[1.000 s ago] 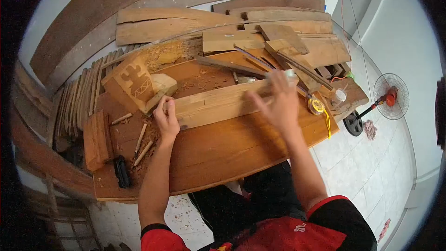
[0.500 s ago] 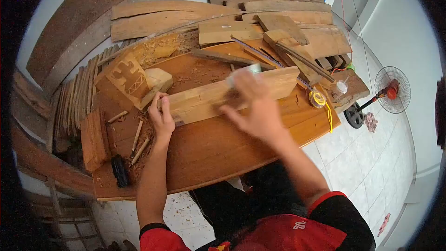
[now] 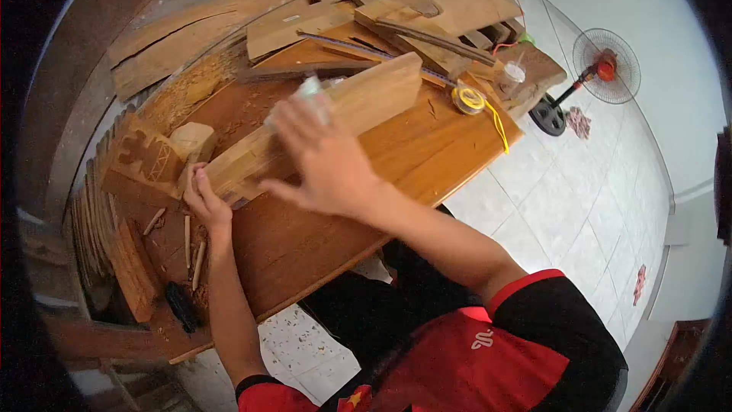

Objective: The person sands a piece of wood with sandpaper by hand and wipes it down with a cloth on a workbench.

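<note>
A long, light-brown wooden board stands on its edge on the table, running from lower left to upper right. My left hand is closed around its near left end, thumb on the top edge. Over the board's middle, my right hand presses a pale greenish-white sheet against the wood. The fingers of that hand lie together over the sheet and its thumb is spread apart. Its palm hides part of the board's face, and the kind of sheet is not clear.
A carved wooden block stands beside the left hand. Thin wooden sticks and a black object lie among shavings. A yellow tape roll sits right on the table. Planks are stacked behind; a fan stands right.
The view has turned, so the table and board appear more slanted and farther left. My right hand has slid with the sheet along the board toward my left hand, which keeps its grip.
</note>
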`<state>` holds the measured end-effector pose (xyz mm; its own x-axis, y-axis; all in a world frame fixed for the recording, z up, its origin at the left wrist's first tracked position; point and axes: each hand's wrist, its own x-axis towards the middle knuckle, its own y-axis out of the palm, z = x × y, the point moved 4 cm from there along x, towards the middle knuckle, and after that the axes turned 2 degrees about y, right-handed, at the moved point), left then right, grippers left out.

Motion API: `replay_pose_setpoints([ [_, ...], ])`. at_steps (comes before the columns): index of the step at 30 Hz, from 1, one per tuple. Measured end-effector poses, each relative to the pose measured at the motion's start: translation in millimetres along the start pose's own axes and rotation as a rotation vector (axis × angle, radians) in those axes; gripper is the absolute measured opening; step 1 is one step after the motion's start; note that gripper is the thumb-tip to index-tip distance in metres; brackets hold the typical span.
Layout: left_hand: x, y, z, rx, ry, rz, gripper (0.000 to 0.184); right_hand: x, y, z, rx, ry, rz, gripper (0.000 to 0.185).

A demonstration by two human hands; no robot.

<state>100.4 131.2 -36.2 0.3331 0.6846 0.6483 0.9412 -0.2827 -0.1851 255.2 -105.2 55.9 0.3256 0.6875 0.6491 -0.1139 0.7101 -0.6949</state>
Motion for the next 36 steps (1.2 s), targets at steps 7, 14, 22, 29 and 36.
replay_pose_setpoints([
  [7, 4.0, -3.7, -5.3, 0.1, 0.044, 0.042, 0.036, -9.3, -16.5, -25.3, -0.013, -0.097, 0.078, 0.084],
  [14, 4.4, -1.0, -4.5, 0.11, 0.08, -0.005, 0.034, -6.3, -57.4, -129.3, -0.294, 0.129, -0.017, 0.082],
  [22, -0.1, -2.1, -2.1, 0.032, 0.035, 0.021, 0.034, 2.8, 5.0, 2.6, -0.009, -0.016, 0.053, 0.084],
  [29, -0.8, -0.6, -13.4, 0.074, -0.016, 0.022, 0.038, -8.6, -18.7, -25.8, 0.041, -0.064, 0.117, 0.084],
  [36, 1.6, 4.0, -37.0, 0.076, 0.058, 0.009, 0.029, -3.3, -71.6, -122.7, -0.272, 0.116, 0.04, 0.07],
])
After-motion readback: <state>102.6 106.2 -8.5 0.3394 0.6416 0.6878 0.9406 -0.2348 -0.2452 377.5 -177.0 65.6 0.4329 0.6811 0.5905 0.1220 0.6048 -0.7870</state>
